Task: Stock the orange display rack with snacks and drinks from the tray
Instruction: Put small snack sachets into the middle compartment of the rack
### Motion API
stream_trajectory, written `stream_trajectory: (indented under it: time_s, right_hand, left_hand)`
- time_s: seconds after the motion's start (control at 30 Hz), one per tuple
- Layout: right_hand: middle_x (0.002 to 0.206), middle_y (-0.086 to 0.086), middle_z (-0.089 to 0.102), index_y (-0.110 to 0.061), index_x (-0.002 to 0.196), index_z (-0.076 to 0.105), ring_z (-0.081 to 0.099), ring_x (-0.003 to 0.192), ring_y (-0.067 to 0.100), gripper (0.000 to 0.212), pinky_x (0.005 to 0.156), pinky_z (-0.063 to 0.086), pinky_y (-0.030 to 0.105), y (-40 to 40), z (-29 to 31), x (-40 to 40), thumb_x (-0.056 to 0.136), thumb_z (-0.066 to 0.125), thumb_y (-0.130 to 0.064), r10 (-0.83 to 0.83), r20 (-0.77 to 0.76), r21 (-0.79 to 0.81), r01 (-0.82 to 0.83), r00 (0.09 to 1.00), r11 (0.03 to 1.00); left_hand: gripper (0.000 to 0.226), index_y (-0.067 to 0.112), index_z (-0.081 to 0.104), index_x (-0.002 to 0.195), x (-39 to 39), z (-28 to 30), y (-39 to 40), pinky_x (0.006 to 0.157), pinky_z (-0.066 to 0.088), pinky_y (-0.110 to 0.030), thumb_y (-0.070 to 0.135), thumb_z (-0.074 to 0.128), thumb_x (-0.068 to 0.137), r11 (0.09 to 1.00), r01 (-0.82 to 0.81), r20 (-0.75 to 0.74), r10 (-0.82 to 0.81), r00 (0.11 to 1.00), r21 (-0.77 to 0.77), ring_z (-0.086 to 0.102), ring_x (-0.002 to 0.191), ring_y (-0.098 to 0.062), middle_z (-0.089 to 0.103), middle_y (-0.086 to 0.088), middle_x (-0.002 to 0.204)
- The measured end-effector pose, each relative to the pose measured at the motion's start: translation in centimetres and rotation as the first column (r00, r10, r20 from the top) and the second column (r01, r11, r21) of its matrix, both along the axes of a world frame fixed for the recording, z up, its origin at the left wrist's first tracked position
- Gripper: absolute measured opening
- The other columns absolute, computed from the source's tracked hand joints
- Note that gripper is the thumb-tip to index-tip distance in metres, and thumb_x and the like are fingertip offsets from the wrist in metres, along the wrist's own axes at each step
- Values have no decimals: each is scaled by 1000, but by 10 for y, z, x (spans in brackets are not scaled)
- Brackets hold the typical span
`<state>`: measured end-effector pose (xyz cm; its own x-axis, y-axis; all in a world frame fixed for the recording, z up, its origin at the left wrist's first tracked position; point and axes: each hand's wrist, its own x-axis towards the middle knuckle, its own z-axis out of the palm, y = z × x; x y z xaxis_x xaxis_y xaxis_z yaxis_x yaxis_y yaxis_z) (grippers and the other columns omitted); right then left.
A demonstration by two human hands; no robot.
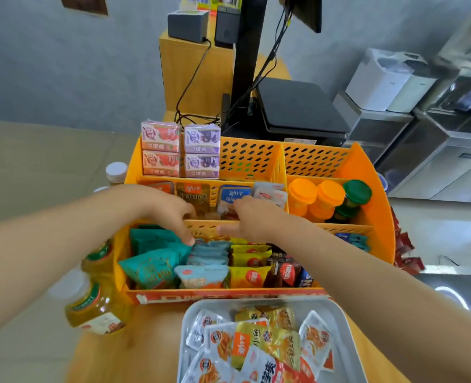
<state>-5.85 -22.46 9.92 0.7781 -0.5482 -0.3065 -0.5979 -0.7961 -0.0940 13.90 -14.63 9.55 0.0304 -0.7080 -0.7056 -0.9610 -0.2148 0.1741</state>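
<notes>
Wooden counter [134, 352]: I note the orange perforated plastic display rack [378, 217] just beyond the grey tray of foil snack packets [198, 310]. Both hands work its middle tier; right hand [252, 219] nearer the upright blue packet [233, 196]; left hand [170, 211] fingers curled; grip indeterminable.

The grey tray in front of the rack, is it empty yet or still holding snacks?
Not empty. The grey tray still holds a heap of snack packets, silver, gold and orange ones overlapping across most of its floor.
</notes>
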Motion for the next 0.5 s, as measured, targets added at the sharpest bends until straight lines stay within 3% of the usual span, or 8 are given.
stream_trajectory:
  time_s: [0.13,0.27,0.37,0.5]
  right_hand:
    - [130,8,57,-11,137,43,57,110,27,95,92,51,41,-6,-16,9,74,52,-81,-1,-179,118,22,984,993]
    - [155,7,34,-14,150,29,35,139,28,103,110,35,43,-18,-15,15,75,48,-83,61,-300,243,14,952,970]
    - [162,1,19,-22,154,19,19,147,25,106,115,22,46,-25,-9,19,73,47,-84,90,-367,312,31,926,950]
    - [160,0,23,-27,152,26,21,146,26,95,114,23,47,-30,-7,22,76,54,-78,90,-373,415,79,924,906]
  left_hand:
    - [89,29,30,147,-3,-10,-10,111,32,-45,61,68,73,982,10,-69,4,998,190,40,132,-22,41,3,147]
    - [76,29,39,143,-2,-11,-11,112,31,-46,54,68,77,956,-57,-120,95,988,287,44,130,-22,46,2,144]
    - [68,25,44,140,-4,-9,-11,109,35,-44,48,68,81,955,-67,-78,93,993,289,47,126,-22,50,1,140]
    - [68,27,38,143,-4,-5,-12,105,38,-41,41,69,84,957,-113,-147,156,977,268,48,119,-20,47,1,140]
